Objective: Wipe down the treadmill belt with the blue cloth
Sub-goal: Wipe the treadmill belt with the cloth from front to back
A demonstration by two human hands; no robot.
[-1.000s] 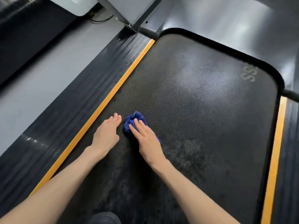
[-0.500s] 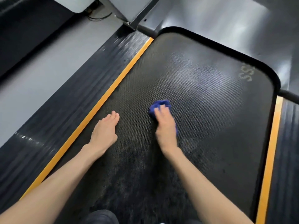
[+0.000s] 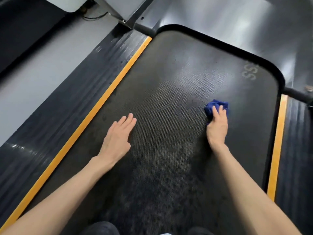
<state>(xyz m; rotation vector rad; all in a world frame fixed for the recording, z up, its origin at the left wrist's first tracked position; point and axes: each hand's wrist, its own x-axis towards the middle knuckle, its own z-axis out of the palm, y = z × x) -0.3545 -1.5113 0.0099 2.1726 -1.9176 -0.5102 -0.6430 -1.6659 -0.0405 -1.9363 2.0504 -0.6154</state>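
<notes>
Blue cloth (image 3: 218, 104) now farther right, under fingers (image 3: 215, 110) of right hand (image 3: 217, 131)

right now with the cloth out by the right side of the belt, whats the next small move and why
Probably sweep the blue cloth back toward you: the right hand holds it bunched near the right orange stripe, so sideways room is short, and the mottled patch nearer you looks unwiped.

A gym or exercise room is suggested by the treadmill belt (image 3: 169, 99), edged with orange strips (image 3: 108, 92), and by grey flooring (image 3: 33, 82) at upper left.
</notes>
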